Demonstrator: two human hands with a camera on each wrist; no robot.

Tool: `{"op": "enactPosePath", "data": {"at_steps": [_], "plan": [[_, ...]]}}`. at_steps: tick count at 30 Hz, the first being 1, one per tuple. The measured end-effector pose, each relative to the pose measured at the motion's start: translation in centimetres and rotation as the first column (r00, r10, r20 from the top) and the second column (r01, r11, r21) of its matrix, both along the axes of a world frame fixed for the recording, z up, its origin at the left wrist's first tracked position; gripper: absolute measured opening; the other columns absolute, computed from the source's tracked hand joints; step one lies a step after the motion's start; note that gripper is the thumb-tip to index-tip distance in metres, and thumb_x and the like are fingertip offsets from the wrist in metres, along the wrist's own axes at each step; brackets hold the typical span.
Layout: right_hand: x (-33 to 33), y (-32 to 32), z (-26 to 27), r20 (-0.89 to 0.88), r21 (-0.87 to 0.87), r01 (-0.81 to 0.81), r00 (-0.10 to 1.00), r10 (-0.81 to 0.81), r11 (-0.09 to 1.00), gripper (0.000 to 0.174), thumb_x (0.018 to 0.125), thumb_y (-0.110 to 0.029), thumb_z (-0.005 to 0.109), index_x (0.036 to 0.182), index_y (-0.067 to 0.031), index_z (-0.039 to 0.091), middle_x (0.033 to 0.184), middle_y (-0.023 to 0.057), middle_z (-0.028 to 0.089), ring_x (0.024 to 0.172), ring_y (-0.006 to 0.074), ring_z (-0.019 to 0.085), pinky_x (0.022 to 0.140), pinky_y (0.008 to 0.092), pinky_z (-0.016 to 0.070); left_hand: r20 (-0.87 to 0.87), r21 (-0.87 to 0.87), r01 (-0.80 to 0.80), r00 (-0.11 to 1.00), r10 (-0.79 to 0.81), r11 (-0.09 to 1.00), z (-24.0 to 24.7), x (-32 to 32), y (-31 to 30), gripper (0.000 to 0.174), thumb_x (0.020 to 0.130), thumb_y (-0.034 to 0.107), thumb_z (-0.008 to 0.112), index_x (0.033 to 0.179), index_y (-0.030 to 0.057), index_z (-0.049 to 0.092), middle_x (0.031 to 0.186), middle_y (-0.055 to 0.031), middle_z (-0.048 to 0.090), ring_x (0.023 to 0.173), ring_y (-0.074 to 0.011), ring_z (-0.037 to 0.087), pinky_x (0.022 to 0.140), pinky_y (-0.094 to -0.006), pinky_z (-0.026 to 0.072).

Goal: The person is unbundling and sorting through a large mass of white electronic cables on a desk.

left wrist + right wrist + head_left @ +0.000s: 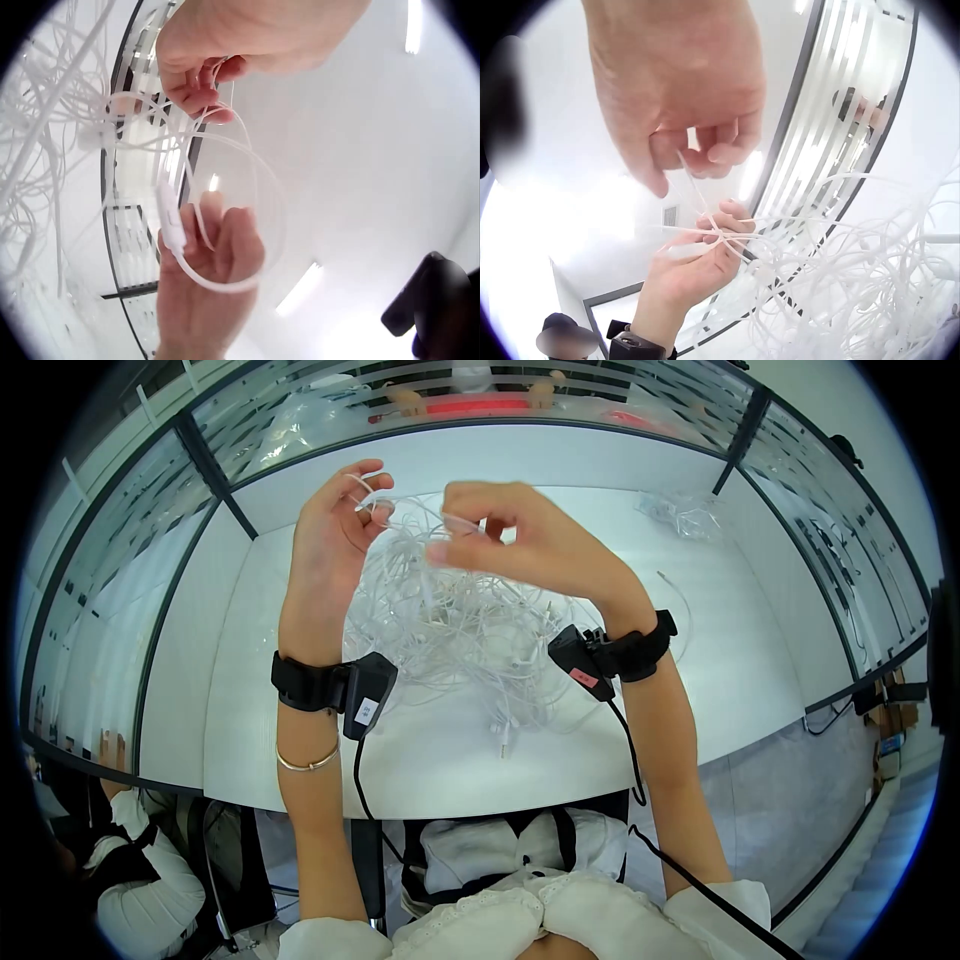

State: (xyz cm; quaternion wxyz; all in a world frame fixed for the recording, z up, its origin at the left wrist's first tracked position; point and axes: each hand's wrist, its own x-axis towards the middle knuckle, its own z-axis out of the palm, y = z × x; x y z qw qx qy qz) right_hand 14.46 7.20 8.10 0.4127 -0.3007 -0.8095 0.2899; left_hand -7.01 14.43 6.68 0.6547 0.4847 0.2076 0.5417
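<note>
A large tangle of thin white earphone cables (465, 625) lies on the white table. Above its far side, my left hand (335, 530) holds a looped white earphone cable between curled fingers. A slim white in-line control (171, 217) hangs on that loop, beside the fingers in the left wrist view. My right hand (535, 535) is raised to the right of the left one, palm turned down. Thumb and fingers of it pinch a strand of earphone cable (692, 176) that runs across to the left hand. Several strands cross between the two hands.
A crumpled clear plastic bag (685, 515) lies at the table's back right. Low white walls with striped glass panels (810, 560) enclose the table (430, 780). One loose cable end (680, 595) curves out right of the tangle. Another person's sleeve (150, 880) shows at lower left.
</note>
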Motion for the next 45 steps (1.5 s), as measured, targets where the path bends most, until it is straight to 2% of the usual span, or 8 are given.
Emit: {"op": "enactPosePath", "data": {"at_steps": [10, 21, 24, 26, 32, 36, 41, 45], "plan": [[1.2, 0.3, 1.1, -0.448, -0.081, 0.018, 0.893, -0.052, 0.997, 0.039, 0.095, -0.026, 0.051, 0.065, -0.0031, 0.059, 0.064, 0.0038, 0.056, 0.064, 0.0119, 0.051, 0.070, 0.0272, 0.0408, 0.072, -0.015, 0.074, 0.995, -0.073, 0.997, -0.5, 0.3, 0.5, 0.020, 0.092, 0.006, 0.050, 0.108, -0.0044, 0.056, 0.102, -0.0144, 0.063, 0.085, -0.0190, 0.062, 0.074, -0.0266, 0.0508], [1.7, -2.2, 2.6, 0.245, -0.092, 0.390, 0.901, -0.359, 0.916, 0.027, 0.091, -0.029, 0.057, 0.089, -0.0059, 0.070, 0.053, 0.0010, 0.053, 0.044, 0.0079, 0.049, 0.042, 0.0227, 0.0361, -0.419, 0.279, 0.047, 0.905, 0.078, 0.959, 0.4, 3.2, -2.5, 0.023, 0.093, 0.018, 0.044, 0.095, 0.0025, 0.061, 0.089, -0.0079, 0.066, 0.057, -0.0096, 0.051, 0.056, -0.0203, 0.0362], [2.4, -1.8, 2.6, 0.119, -0.113, 0.245, 0.965, -0.232, 0.963, 0.025, 0.095, -0.024, 0.052, 0.094, -0.0048, 0.068, 0.059, 0.0019, 0.056, 0.044, 0.0043, 0.047, 0.036, 0.0192, 0.0287, -0.527, 0.248, 0.071, 0.847, 0.073, 0.966, 1.3, 3.5, -3.6, 0.025, 0.093, 0.019, 0.043, 0.095, 0.0030, 0.062, 0.080, -0.0053, 0.065, 0.052, -0.0073, 0.048, 0.051, -0.0197, 0.0331], [3.0, -0.7, 2.1, -0.136, -0.032, 0.139, 0.980, -0.142, 0.990, 0.030, 0.097, -0.025, 0.045, 0.089, -0.0027, 0.065, 0.076, 0.0064, 0.063, 0.057, 0.0095, 0.055, 0.049, 0.0229, 0.0409, -0.545, 0.262, 0.087, 0.835, 0.073, 0.961, 1.0, 3.6, -3.5, 0.027, 0.094, 0.022, 0.043, 0.094, 0.0042, 0.063, 0.076, -0.0038, 0.064, 0.049, -0.0048, 0.044, 0.047, -0.0188, 0.0293], [7.4, -0.5, 3.0, -0.627, -0.013, -0.101, 0.775, 0.070, 0.995, 0.026, 0.098, -0.028, 0.039, 0.083, -0.0090, 0.047, 0.076, 0.0014, 0.051, 0.066, 0.0131, 0.049, 0.072, 0.0289, 0.0445, -0.552, 0.260, 0.136, 0.834, 0.032, 0.956, 0.5, 3.2, -2.6, 0.026, 0.094, 0.025, 0.046, 0.089, 0.0057, 0.062, 0.070, 0.0003, 0.056, 0.052, -0.0027, 0.035, 0.049, -0.0187, 0.0247], [8.9, -0.3, 2.6, -0.542, -0.019, -0.014, 0.841, 0.001, 1.000, 0.027, 0.099, -0.031, 0.039, 0.078, -0.0126, 0.040, 0.069, -0.0020, 0.038, 0.064, 0.0112, 0.043, 0.073, 0.0300, 0.0446, -0.583, 0.294, 0.143, 0.810, 0.059, 0.945, 1.0, 2.7, -2.6, 0.024, 0.094, 0.026, 0.050, 0.085, 0.0062, 0.060, 0.065, 0.0045, 0.046, 0.055, -0.0020, 0.032, 0.051, -0.0189, 0.0226], [10.1, -0.3, 2.1, 0.124, -0.293, 0.346, 0.938, -0.324, 0.891, 0.028, 0.098, -0.026, 0.049, 0.092, -0.0016, 0.061, 0.078, 0.0039, 0.059, 0.083, 0.0113, 0.061, 0.081, 0.0276, 0.0477, -0.494, 0.291, 0.134, 0.869, 0.029, 0.947, 1.3, 1.9, -2.1, 0.023, 0.093, 0.026, 0.056, 0.081, 0.0068, 0.060, 0.063, 0.0072, 0.043, 0.054, -0.0009, 0.031, 0.050, -0.0190, 0.0224], [8.8, 0.8, 0.6, 0.071, -0.036, 0.190, 0.980, -0.187, 0.981, 0.024, 0.093, -0.018, 0.049, 0.095, -0.0005, 0.065, 0.085, 0.0069, 0.067, 0.086, 0.0134, 0.061, 0.080, 0.0252, 0.0455, -0.481, 0.358, -0.015, 0.854, 0.198, 0.933, 1.8, 2.5, -3.1, 0.024, 0.090, 0.027, 0.064, 0.079, 0.0061, 0.062, 0.068, 0.0053, 0.054, 0.052, -0.0007, 0.033, 0.050, -0.0182, 0.0261]]}}
